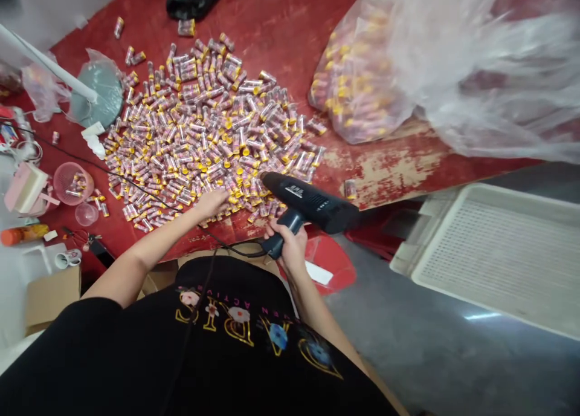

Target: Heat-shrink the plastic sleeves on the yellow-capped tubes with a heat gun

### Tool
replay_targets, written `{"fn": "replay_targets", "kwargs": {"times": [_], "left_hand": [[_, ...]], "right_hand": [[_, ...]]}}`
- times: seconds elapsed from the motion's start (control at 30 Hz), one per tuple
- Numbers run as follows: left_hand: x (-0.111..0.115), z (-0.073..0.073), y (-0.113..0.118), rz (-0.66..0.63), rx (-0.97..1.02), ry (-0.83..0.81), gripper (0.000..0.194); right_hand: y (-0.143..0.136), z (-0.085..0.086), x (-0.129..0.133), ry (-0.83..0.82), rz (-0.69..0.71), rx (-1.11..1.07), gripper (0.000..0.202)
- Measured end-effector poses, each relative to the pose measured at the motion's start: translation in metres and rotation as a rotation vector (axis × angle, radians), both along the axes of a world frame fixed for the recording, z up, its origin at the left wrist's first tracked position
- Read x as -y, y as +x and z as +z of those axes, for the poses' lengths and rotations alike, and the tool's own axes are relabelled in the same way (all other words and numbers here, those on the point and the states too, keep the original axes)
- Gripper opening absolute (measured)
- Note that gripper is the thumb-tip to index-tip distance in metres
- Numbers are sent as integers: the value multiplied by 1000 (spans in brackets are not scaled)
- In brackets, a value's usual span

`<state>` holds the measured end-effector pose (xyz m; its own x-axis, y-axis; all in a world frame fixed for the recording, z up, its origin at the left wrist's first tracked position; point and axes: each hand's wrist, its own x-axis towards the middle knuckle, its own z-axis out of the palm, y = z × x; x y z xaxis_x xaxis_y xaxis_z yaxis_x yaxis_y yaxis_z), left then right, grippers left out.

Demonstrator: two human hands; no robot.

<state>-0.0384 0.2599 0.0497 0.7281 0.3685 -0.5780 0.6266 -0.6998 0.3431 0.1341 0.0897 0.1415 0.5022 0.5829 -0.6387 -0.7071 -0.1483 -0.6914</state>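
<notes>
- The black heat gun (312, 203) is pointing its nozzle (270, 179) away from the person and to the left, at the near right part of a pile of small yellow-capped vials (194, 132).
- Its barrel's long axis is running slantwise, from the nozzle at the far left to the wide rear end at the near right, while the handle is slanting back toward the person, crosswise to the barrel.
- The right hand (290, 245) is gripping that handle, its fingers closing around it; the barrel is sitting just beyond the fingers, with the nozzle reaching out to their left and the rear end sticking out to their right.
- A black power cord (241, 252) is leaving the handle's base and curving left toward the other wrist.
- The left hand (212, 203) is resting at the near edge of the pile, left of the nozzle and apart from it; its fingertips are partly hiding, so I cannot tell whether they are gripping a vial.
- The vials are lying on the worn red table (281, 38) with their long axes pointing every which way, the nearest ones sitting right at the left fingers.
- A clear plastic bag (357, 83) holding more yellow-capped pieces is slumping on the right of the table, and a pale plastic crate (502, 247) is standing beyond its right edge.
</notes>
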Motion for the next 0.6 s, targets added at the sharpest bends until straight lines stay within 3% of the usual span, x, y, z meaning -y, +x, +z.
{"fn": "replay_targets", "kwargs": {"times": [0.1,0.2,0.3,0.43,0.53,0.6], "left_hand": [[-35,14,4,196,54,131,36],[-45,26,8,319,110,133,37],[-30,39,12,404,192,70,35],[7,55,10,418,298,-66,35],[31,65,1,441,297,-35,34],[41,71,-7,488,304,8,36]], "right_hand": [[18,-5,-20,22,-148,62,39],[40,-11,-43,40,-214,89,38],[61,-14,-61,37,-142,90,37],[81,-16,-75,47,-133,77,40],[92,-17,-85,72,2,-2,42],[100,-20,-96,64,-4,27,42]]}}
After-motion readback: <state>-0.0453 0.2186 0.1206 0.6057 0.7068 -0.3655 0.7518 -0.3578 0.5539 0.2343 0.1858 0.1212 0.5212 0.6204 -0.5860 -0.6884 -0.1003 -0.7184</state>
